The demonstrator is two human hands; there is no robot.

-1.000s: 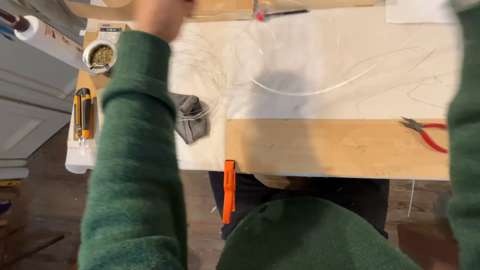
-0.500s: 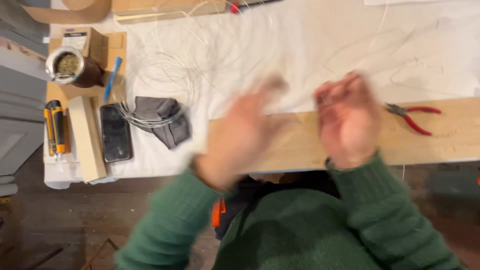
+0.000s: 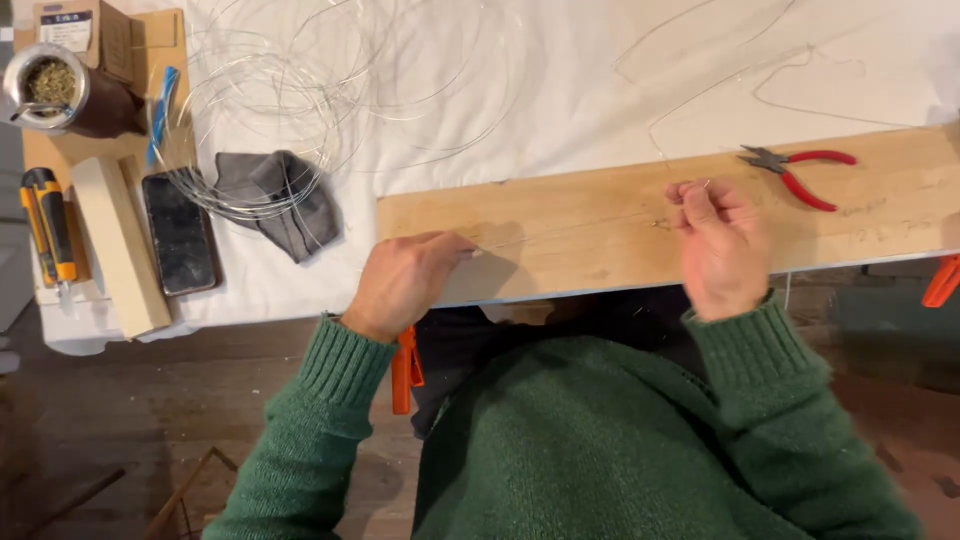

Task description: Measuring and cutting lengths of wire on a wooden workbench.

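Thin silvery wire (image 3: 570, 232) runs taut between both hands, low over the wooden plank (image 3: 600, 215), nearly parallel to its near edge, rising a little toward the right. Very fine, pale, hard to trace against the wood grain; only a faint bright line shows. Left hand (image 3: 405, 280) sits at the plank's near left corner, fingers curled shut, pinching the wire's left end between thumb and fingertips. Right hand (image 3: 722, 245) is right of centre on the plank, clenched, gripping the wire's right end; a small loop or bend of wire pokes out above the fingers. Both arms in green knit sleeves.

Red-handled pliers (image 3: 795, 168) lie on the plank just right and a little far of the right hand, not touched, tips pointing left. More loose wire curves on the white sheet (image 3: 560, 100) far of the plank. Big coil of wire (image 3: 290, 110) lies far left on the sheet, its near edge overlapping a grey cloth (image 3: 280, 200). Left of the cloth: dark phone (image 3: 182, 232) face up, then a pale wood block (image 3: 120, 245), then a yellow-and-black tool (image 3: 48, 228) at the table's left edge. Metal cup with green herb (image 3: 50, 88) at far left corner, cardboard box (image 3: 85, 30) beyond it. Orange clamp (image 3: 405, 370) hangs under the plank near the left wrist; another orange clamp (image 3: 942, 280) at the right edge.
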